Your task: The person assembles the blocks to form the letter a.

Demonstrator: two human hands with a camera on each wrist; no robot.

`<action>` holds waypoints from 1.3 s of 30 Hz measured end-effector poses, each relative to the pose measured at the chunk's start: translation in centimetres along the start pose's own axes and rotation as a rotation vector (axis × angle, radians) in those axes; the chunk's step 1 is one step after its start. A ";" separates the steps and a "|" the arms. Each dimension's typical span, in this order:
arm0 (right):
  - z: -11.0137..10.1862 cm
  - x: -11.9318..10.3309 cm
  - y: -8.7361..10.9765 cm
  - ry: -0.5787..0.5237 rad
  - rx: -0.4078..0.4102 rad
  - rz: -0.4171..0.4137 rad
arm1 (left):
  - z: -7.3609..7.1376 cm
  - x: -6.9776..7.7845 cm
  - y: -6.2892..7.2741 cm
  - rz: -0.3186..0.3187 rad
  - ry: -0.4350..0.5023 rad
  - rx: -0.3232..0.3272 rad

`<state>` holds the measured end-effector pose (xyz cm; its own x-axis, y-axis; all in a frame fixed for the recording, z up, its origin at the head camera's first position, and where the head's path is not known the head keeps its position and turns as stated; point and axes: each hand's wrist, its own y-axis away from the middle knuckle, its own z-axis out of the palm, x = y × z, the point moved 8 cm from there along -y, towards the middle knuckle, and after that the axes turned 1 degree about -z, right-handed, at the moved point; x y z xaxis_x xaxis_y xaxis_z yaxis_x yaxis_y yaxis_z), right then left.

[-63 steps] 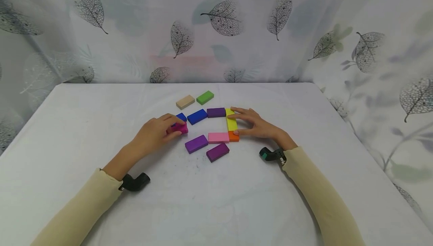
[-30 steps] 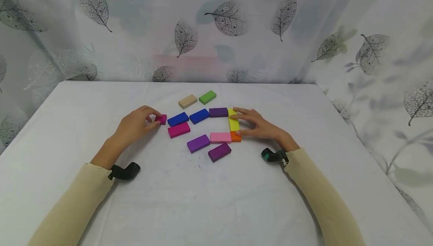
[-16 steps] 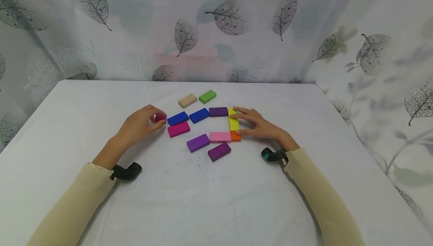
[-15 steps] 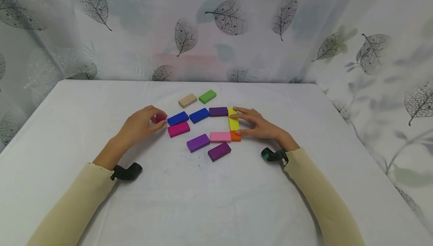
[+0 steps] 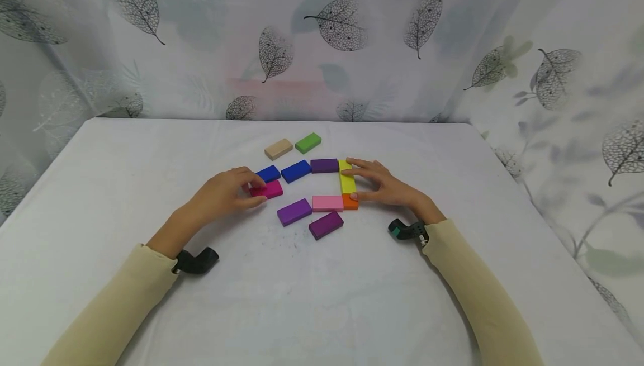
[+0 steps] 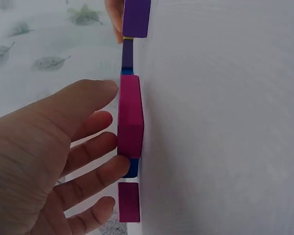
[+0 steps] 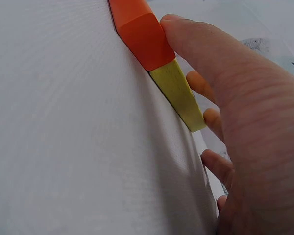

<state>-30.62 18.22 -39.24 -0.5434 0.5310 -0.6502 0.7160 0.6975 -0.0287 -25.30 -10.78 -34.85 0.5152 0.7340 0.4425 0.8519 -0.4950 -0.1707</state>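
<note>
A: Where is the magenta block point(image 5: 269, 189), please?

B: It lies flat on the worktop point(image 5: 302, 299), well to the left of the yellow block point(image 5: 347, 185), which I take as landmark. The left hand point(image 5: 226, 191) is over its left part

A: And how is the left grip?

B: It is loose: the fingers are apart and a little bent around the block, not closed on it. Whether a fingertip touches it, I cannot tell. The right hand point(image 5: 379, 183) is at the yellow block itself. Its grip is also loose, with extended fingers upon the yellow and the thumb at the orange block point(image 5: 348, 204), which joins the yellow block's near end

A: Which other pieces are around?

B: From the yellow block's far end, a row goes to the left: dark purple block point(image 5: 324, 166), blue block point(image 5: 296, 171), then second blue block point(image 5: 269, 174), beside the magenta one. In the left wrist view, a small magenta piece point(image 6: 129, 202) is the farthest left from the yellow block. To its near left are the pink block point(image 5: 327, 204), violet block point(image 5: 294, 212) and plum block point(image 5: 326, 225); to its far left, the green block point(image 5: 308, 143) and tan block point(image 5: 278, 149)

A: And beyond?

B: Behind the yellow block, past the worktop, hangs a leaf-patterned cloth point(image 5: 201, 36); on its near side are two beige sleeves point(image 5: 115, 304)
</note>
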 end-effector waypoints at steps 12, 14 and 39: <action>-0.1 -0.2 0.0 -0.004 0.007 -0.023 | 0.2 1.0 0.0 0.031 -0.079 -0.032; 0.0 -0.2 0.0 -0.013 0.009 -0.023 | 0.3 1.1 0.1 0.018 -0.067 -0.047; 0.1 -0.4 0.0 -0.006 0.005 -0.017 | 1.0 1.7 2.0 -0.118 -0.018 -0.071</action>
<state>-30.36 17.99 -39.02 -0.5530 0.5160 -0.6542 0.7087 0.7042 -0.0436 -22.59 -10.08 -35.34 0.4142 0.7970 0.4397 0.8982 -0.4361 -0.0555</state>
